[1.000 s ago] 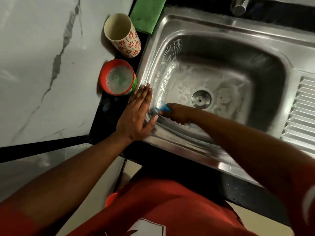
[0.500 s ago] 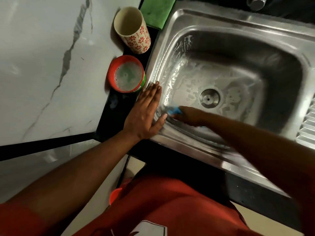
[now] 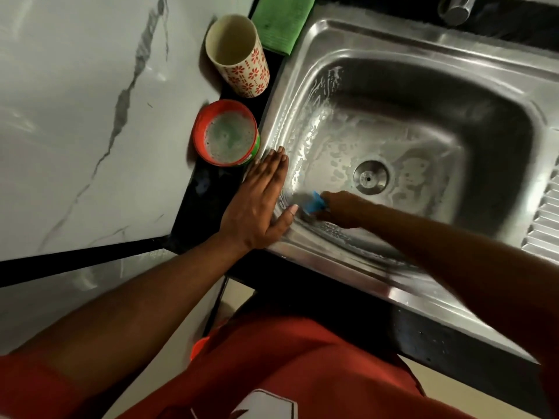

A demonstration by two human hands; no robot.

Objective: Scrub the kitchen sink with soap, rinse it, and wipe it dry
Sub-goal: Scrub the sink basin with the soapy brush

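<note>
At the near-left corner of the sink, seen from the head camera, a person in a red shirt works through the soaping stage of the job. The left hand lies flat on the rim, fingers straight and held together, thumb splayed toward the basin as a brace. Just beside that thumb, the right hand curls around a blue scrubber and presses it where the basin floor curves up to the wall. Only a corner of the scrubber shows ahead of the knuckles, and blur hides the exact finger placement. Suds streak the floor and the wall just past the left fingertips, thinning around the drain beyond the right hand. The walls farthest from both hands look bare of lather. A red soap tub sits just ahead of the left fingertips, a flowered cup beyond it, and a green cloth farther on. No water is visibly running from the tap. Scrubbing appears partway done; the next move likely calls for carrying the scrubber to the unsoaped walls, perhaps after a fresh dip in the tub, with rinsing and drying yet to come.
</note>
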